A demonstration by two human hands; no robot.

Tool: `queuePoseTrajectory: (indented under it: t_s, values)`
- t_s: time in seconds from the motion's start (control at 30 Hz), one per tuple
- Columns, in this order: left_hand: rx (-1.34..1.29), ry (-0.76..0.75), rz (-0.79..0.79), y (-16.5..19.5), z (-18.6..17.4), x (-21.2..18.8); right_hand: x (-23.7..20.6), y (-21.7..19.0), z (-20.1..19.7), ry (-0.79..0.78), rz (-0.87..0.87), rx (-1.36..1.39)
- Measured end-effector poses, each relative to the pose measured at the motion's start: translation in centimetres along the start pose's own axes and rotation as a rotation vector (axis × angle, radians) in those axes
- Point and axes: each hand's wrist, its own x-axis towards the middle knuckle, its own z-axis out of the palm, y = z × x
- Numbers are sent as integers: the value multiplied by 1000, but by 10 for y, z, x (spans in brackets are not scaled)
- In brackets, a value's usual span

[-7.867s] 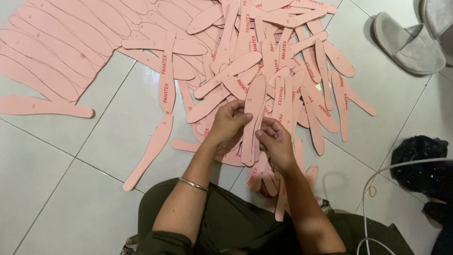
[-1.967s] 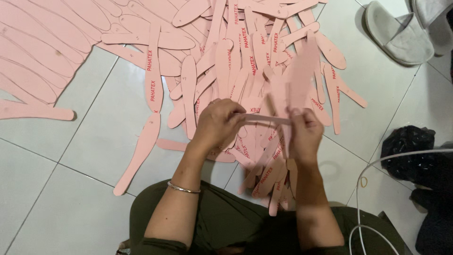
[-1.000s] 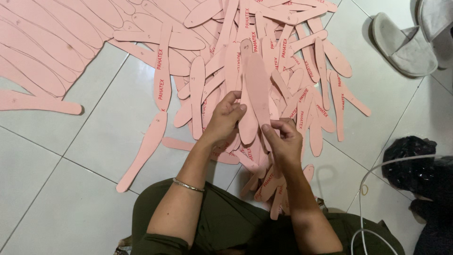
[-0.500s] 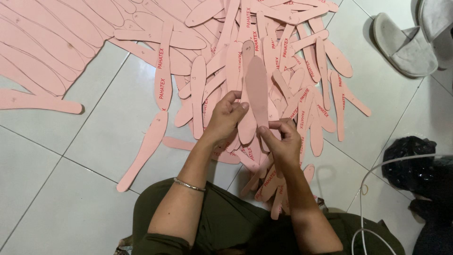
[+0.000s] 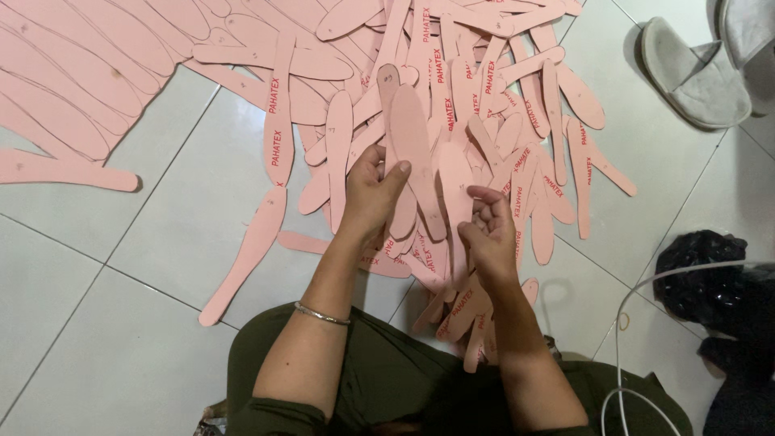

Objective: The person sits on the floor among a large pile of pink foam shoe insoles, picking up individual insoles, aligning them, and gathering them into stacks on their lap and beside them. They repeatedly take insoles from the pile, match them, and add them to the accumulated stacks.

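Head view: long pink insole cutout [image 5: 413, 153].

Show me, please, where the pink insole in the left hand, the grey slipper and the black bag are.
pink insole [image 5: 410, 137], head view, on its broad middle.
grey slipper [image 5: 690, 77], head view, on its upper.
black bag [image 5: 702, 270], head view, on its crumpled top.

Up right of the hands, grey slippers [image 5: 694, 69] are lying on the tiles; a white cable [image 5: 638, 307] is curving past what looks like a black bag [image 5: 702, 270].
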Motion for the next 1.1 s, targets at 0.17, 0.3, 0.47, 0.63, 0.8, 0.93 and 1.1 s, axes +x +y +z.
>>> queuePoseTrajectory:
  t_s: [0.17, 0.3, 0.47, 0.63, 0.8, 0.93, 1.1]
  values:
    - [47, 17, -47, 4, 1, -2, -1, -3, 1, 22, 54, 84]
    - [37, 5, -25, 2, 0, 0, 0, -3, 0, -18, 33, 84]
    - [45, 20, -39, -2, -1, 0, 2, 5, -4, -47, -20, 81]
    - [12, 13, -18, -4, -2, 3, 4, 11, -8, 26, 15, 103]
    - [30, 21, -28, -4, -2, 3, -5, -11, -9, 81, -114, 53]
    - [3, 26, -36, -4, -2, 2, -23, -45, -8, 100, -563, -256]
    - [-4, 9, -13, -8, -3, 4, -24, -59, -5, 1, -544, -157]
